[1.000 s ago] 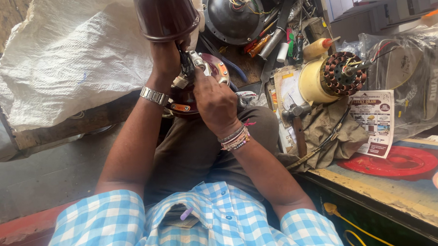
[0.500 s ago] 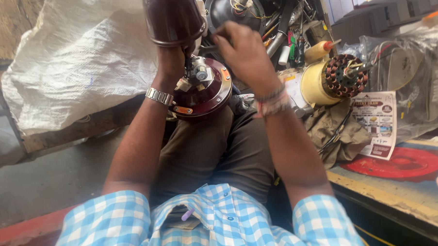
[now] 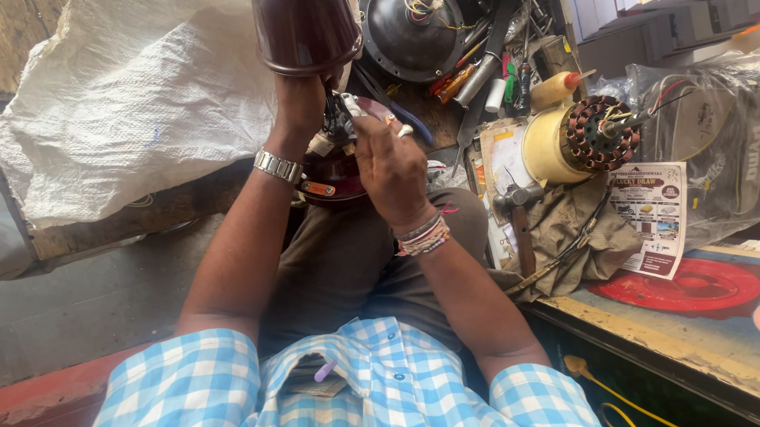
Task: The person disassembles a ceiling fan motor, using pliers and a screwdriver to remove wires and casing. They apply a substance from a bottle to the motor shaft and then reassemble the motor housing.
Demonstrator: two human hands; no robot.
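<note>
Right hand (image 3: 393,173) dropped back onto maroon motor body (image 3: 332,169), fingers pinching, left hand (image 3: 300,103) gripping it.

Blue-and-white checked short-sleeved shirt (image 3: 378,390), silver wristwatch (image 3: 278,166), beaded bracelets (image 3: 423,235), dark trousers (image 3: 356,265)

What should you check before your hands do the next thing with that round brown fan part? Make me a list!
1. Left hand has a grip near the dark brown cover: ok, the cover is raised above it.
2. Right hand is at the small parts on the round brown motor body: ok.
3. What the right fingers pinch: cannot tell, too small.
4. Motor body is steady on the lap: cannot tell, the hands hide it.
5. Hammer lies close on the cloth: ok.
6. Copper-wound stator sits apart from the hands: ok.
</note>
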